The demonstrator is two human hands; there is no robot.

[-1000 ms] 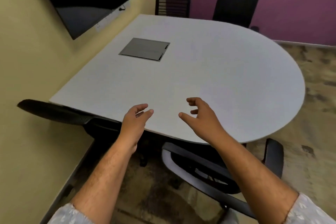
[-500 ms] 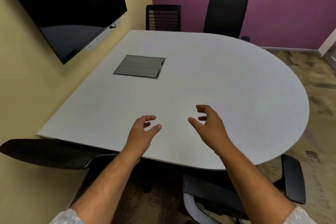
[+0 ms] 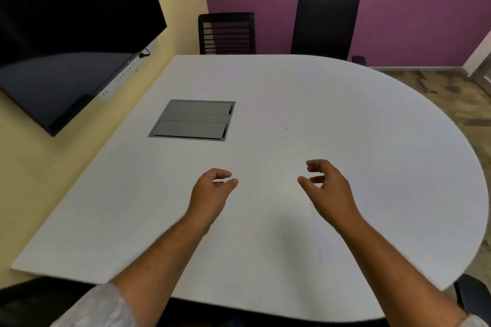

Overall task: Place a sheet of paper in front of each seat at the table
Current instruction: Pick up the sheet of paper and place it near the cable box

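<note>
The person's two hands were held over the near part of a pale grey table (image 3: 372,127), which was straight on the left side and round on the right. The left hand (image 3: 210,194) was loosely curled, with its thumb and forefinger near each other but not touching, and there was nothing between them. The right hand (image 3: 329,188) was more spread, with the thumb pointing left and the fingers (image 3: 314,166) bent downward. It also held nothing.

A sheet of paper (image 3: 328,244) seemed to lie flat on the table under the right wrist and forearm. It was almost the same colour as the table, so only its left edge showed as a thin line. This line ran from just below the right thumb toward the near edge of the table. The rest of its outline I could not tell. The right fingers were beyond the far end of this line and did not touch the sheet. The left hand was well apart from it.

A dark cover plate (image 3: 192,119) was set into the table on the far left. A black screen (image 3: 66,48) hung on the yellow wall. Two black chairs stood at the far side, a low slatted chair (image 3: 227,33) and a tall chair (image 3: 325,22) to its right.
</note>
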